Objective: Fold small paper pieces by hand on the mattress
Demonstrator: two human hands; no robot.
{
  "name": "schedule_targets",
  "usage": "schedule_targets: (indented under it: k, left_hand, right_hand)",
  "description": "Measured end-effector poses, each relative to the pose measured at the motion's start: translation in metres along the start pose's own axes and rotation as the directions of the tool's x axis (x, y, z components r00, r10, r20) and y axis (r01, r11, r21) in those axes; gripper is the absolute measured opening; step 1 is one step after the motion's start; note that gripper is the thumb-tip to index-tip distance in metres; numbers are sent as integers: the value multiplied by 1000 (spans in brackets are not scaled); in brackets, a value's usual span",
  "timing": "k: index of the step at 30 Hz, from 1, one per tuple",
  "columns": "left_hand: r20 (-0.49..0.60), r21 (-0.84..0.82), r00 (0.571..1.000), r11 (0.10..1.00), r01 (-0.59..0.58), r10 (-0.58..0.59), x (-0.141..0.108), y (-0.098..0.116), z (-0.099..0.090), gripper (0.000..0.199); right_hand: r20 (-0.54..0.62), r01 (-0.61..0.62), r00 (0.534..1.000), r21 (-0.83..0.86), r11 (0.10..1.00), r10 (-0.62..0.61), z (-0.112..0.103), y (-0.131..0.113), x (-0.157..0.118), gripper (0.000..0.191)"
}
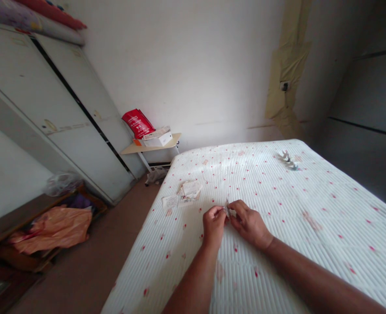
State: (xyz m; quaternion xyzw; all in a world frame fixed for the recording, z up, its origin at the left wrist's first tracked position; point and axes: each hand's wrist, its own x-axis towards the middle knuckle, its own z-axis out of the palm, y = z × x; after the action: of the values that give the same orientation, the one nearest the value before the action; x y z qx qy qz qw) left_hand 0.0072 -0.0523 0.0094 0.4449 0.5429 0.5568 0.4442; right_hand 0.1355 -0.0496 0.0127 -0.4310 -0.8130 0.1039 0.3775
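My left hand (213, 224) and my right hand (249, 222) meet over a bed with a white, ribbed cover (278, 270) dotted with red. Between their pinched fingertips is a small whitish item (226, 211), too small to identify. Both hands are closed on it, the left from one side and the right from the other. Left of them lie several paper tags (190, 190) in a loose pile, with one more tag (170, 202) beside it. Toward the far right of the bed sits a short row of small greyish objects (287, 160), unclear in detail.
A small table (130, 149) beyond the bed's left corner holds a red bag (138, 123) and a white box (159, 139). Grey cabinets (55, 104) stand left. An orange plastic bag (60, 229) lies on a low wooden shelf. A socket (285, 86) is on the wall.
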Motion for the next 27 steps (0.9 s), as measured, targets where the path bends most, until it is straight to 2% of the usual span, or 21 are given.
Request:
schedule_targets:
  k: [8, 12, 16, 22, 27]
  left_hand:
    - [40, -64, 999, 998, 25, -23, 1, -1, 0, 14]
    - [53, -201, 998, 978, 53, -44, 2, -1, -2, 14]
    - [120, -305, 991, 948, 89, -55, 2, -1, -5, 16]
    - [182, -298, 982, 948, 109, -56, 0, 0, -4, 11]
    - [140, -202, 986, 973, 114, -87, 0, 3, -2, 10]
  right_hand:
    - [-20, 46, 999, -50, 998, -47, 0, 1, 2, 21]
    - [-26, 96, 995, 6, 995, -96, 0, 1, 1, 20]
    - [-50, 119, 992, 33, 992, -117, -1, 2, 0, 20]
    - [-121, 129, 986, 105, 986, -116, -2, 4, 3, 21]
    - [-97, 126, 989, 146, 981, -113, -5, 5, 5, 23]
